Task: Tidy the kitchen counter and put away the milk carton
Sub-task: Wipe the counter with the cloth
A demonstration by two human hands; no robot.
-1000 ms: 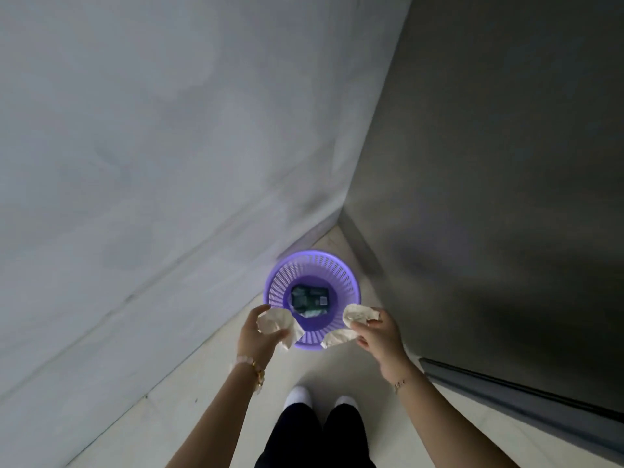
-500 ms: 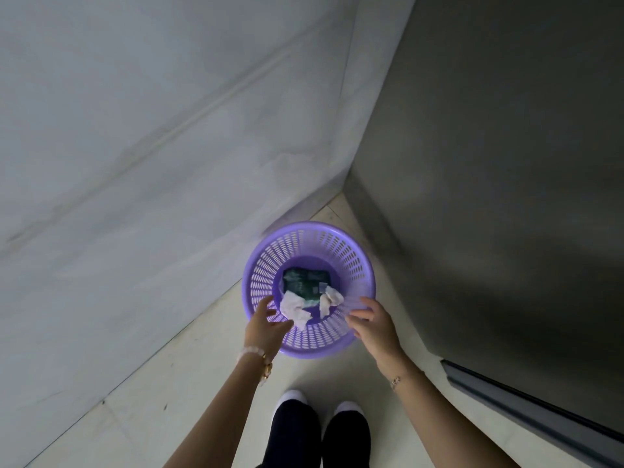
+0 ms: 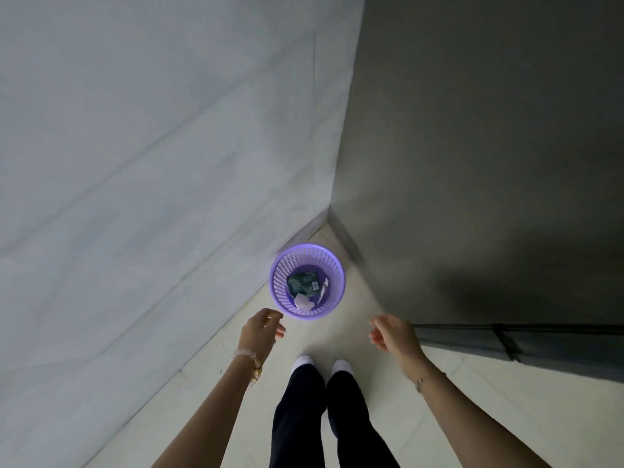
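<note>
A purple perforated waste basket (image 3: 280,265) stands on the pale floor in the corner. Inside it lie a dark green packet (image 3: 302,283) and crumpled white tissues (image 3: 304,303). My left hand (image 3: 260,329) hovers just below and left of the basket's rim, fingers loosely curled and holding nothing. My right hand (image 3: 393,334) hangs to the right of the basket, apart from it, fingers apart and empty. No milk carton or counter is in view.
A pale marbled wall (image 3: 135,163) runs along the left. A dark grey appliance or cabinet side (image 3: 489,163) rises on the right, its base edge (image 3: 506,342) close to my right hand. My feet (image 3: 324,364) stand on the tiled floor behind the basket.
Both hands let go of the crumpled tissues, which now lie in the basket. The hands have drawn back and apart, and my head has risen away from the basket.
</note>
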